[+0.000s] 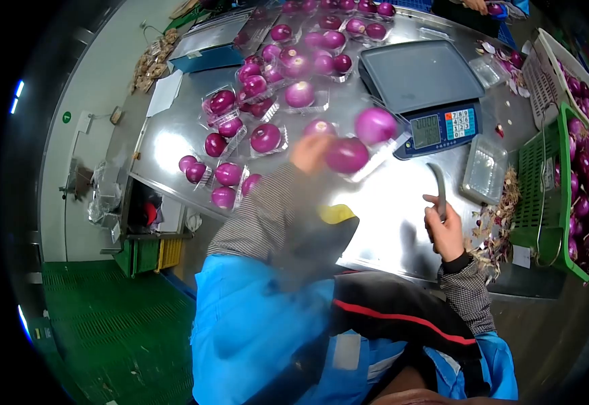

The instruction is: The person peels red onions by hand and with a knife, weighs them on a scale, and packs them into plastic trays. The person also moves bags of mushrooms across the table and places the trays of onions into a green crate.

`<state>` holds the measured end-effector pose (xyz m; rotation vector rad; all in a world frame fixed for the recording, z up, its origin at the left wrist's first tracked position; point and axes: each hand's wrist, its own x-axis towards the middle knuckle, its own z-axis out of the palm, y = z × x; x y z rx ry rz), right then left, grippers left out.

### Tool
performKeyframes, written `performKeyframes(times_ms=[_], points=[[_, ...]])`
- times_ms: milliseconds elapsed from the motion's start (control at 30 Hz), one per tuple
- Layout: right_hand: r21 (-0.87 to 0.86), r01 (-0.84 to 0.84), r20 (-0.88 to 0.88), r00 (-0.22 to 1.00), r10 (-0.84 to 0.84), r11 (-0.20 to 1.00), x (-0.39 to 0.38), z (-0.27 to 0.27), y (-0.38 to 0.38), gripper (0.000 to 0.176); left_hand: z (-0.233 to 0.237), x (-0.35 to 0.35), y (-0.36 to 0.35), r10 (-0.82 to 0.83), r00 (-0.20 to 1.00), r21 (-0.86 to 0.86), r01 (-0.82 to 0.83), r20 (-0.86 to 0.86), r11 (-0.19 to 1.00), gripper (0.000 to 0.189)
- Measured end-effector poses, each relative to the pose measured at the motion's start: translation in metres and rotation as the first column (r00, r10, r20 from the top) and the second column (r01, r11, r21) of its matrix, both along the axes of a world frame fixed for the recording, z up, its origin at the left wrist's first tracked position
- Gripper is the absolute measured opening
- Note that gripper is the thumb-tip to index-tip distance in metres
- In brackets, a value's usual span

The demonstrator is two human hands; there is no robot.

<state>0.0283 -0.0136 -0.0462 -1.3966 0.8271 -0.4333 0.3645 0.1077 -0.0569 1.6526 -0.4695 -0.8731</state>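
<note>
My left hand (310,154) is smeared by motion over the middle of the steel table, its fingers too blurred to read. It is beside a large purple onion (347,156), which lies with another onion (375,125) in a clear plastic tray (379,159). A paler onion (319,128) shows just behind the fingers. To the right, my right hand (445,228) is closed on the handle of a curved knife (439,185), its blade pointing up and away. A digital scale (417,75) with a bare grey platform stands beyond the trays.
Several trays of onions (265,138) cover the table's left and far parts. An empty clear tray (485,169) lies near onion skins (497,233). At the right stand a green crate (539,182) and a white crate (544,74) of onions. Another person's hand (475,5) shows at the far edge.
</note>
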Motion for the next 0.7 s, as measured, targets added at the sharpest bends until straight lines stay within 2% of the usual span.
performKeyframes(times_ms=[67, 133, 167, 200, 267, 333, 367, 400, 467, 567, 667, 700], points=[[0.042, -0.035, -0.062, 0.997, 0.038, 0.999, 0.006, -0.010, 0.011, 0.024, 0.003, 0.054, 0.018, 0.116, 0.985, 0.079, -0.126, 0.125, 0.989, 0.032], [0.108, -0.047, -0.072, 0.996, 0.055, 0.993, 0.008, -0.018, 0.021, 0.024, -0.014, 0.110, 0.034, 0.200, 0.972, 0.031, -0.206, 0.123, 0.978, 0.029], [0.124, -0.049, -0.082, 0.995, 0.060, 0.991, 0.008, -0.022, 0.025, 0.024, -0.031, 0.143, 0.043, 0.212, 0.975, -0.003, -0.212, 0.068, 0.977, 0.028], [0.152, -0.043, -0.077, 0.996, 0.055, 0.987, 0.008, -0.026, 0.028, 0.023, -0.036, 0.160, 0.047, 0.260, 0.959, 0.036, -0.265, 0.115, 0.963, 0.027], [0.157, -0.019, -0.122, 0.992, 0.038, 0.987, 0.010, -0.025, 0.032, 0.022, -0.057, 0.199, 0.060, 0.254, 0.959, 0.046, -0.261, 0.127, 0.964, 0.028], [0.078, 0.003, -0.155, 0.988, 0.010, 0.997, 0.010, -0.030, 0.032, 0.021, -0.076, 0.222, 0.066, 0.343, 0.939, 0.015, -0.343, 0.036, 0.939, 0.031], [0.040, 0.012, -0.172, 0.985, -0.005, 0.999, 0.008, -0.032, 0.032, 0.020, -0.079, 0.231, 0.069, 0.336, 0.924, 0.117, -0.360, 0.181, 0.926, 0.035], [0.051, 0.023, -0.172, 0.985, -0.014, 0.998, 0.007, -0.031, 0.032, 0.020, -0.087, 0.240, 0.073, 0.300, 0.887, 0.118, -0.360, 0.350, 0.926, 0.041], [0.078, 0.039, -0.171, 0.985, -0.025, 0.996, 0.002, -0.027, 0.034, 0.020, -0.105, 0.256, 0.078, 0.322, 0.855, 0.089, -0.388, 0.406, 0.917, 0.050], [0.120, 0.048, -0.182, 0.983, -0.026, 0.992, -0.005, -0.030, 0.037, 0.020, -0.079, 0.227, 0.070, 0.338, 0.723, 0.167, -0.528, 0.602, 0.832, 0.055], [0.085, 0.026, -0.209, 0.978, -0.007, 0.996, -0.014, -0.032, 0.037, 0.022, -0.009, 0.139, 0.044, 0.251, 0.273, 0.021, -0.713, 0.929, 0.700, 0.053], [0.020, 0.009, -0.184, 0.983, -0.005, 1.000, -0.018, -0.039, 0.036, 0.023, -0.005, 0.122, 0.035, 0.283, 0.175, -0.130, -0.589, 0.943, 0.798, 0.049]])
